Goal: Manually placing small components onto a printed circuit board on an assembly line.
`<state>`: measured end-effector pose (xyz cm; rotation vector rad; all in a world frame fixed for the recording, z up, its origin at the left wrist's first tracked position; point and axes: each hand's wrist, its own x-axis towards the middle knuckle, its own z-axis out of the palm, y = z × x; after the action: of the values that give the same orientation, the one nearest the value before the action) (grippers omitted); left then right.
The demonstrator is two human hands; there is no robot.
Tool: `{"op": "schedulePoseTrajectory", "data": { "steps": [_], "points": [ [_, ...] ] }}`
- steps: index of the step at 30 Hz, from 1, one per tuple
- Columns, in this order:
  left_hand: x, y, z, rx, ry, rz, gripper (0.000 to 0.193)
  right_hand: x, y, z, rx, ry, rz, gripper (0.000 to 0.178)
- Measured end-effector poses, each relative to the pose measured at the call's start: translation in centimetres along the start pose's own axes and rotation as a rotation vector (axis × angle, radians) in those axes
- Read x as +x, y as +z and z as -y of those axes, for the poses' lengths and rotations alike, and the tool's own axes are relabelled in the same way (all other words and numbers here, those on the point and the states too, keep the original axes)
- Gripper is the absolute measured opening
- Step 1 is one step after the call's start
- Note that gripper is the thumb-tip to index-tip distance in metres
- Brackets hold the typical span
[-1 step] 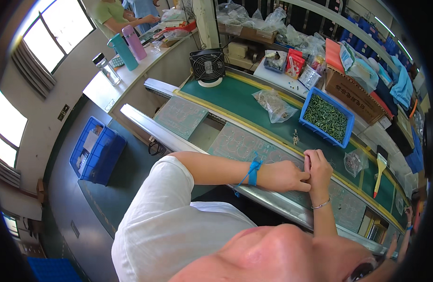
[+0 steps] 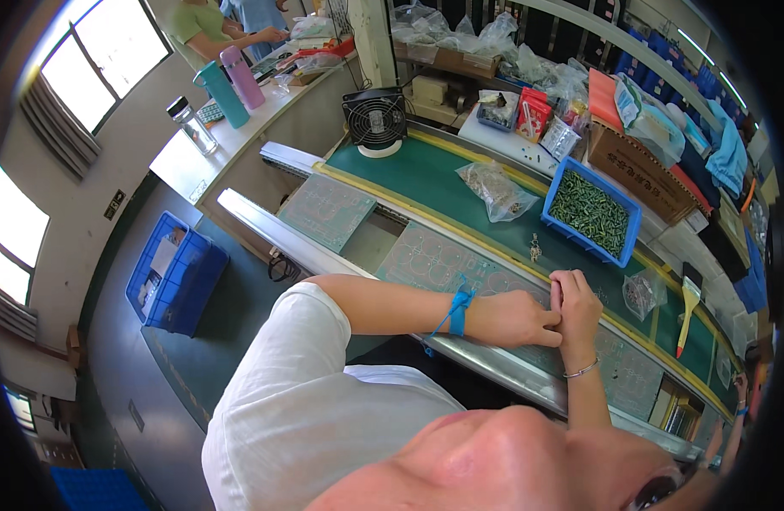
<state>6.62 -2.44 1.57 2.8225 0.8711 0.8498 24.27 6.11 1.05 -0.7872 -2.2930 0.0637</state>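
A green board (image 2: 460, 268) lies flat on the long work line, at its near edge, right under both hands. It looks thin, stiff and light, and easy to scratch, so it is best held by its bare edges.

The left hand (image 2: 515, 319) rests on the board with a blue band (image 2: 458, 311) on its wrist. Its fingers are bent and pressed close to the right hand. The right hand (image 2: 577, 308) stands beside it with fingers curled down onto the board. Something tiny may be pinched between them, but I cannot tell.

Farther back on the green belt (image 2: 426, 175) sit a clear bag (image 2: 494, 189) and a blue bin (image 2: 593, 213) full of small green parts. A black fan (image 2: 376, 119) stands at the belt's far end.
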Motion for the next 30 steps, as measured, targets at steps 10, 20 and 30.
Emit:
{"op": "schedulePoseTrajectory", "data": {
  "steps": [10,20,30],
  "points": [
    [-0.05,0.93,0.12,0.0,0.027,-0.007,0.023,-0.12,-0.1,0.16,0.019,0.001,-0.004,0.011],
    [0.26,0.63,-0.15,-0.056,-0.042,-0.013,0.025,-0.08,-0.13,0.1,0.013,-0.002,-0.013,0.013],
    [0.15,0.7,0.08,0.0,-0.027,0.037,0.026,-0.23,0.09,-0.14,-0.023,0.001,0.007,0.013]
  ]
}}
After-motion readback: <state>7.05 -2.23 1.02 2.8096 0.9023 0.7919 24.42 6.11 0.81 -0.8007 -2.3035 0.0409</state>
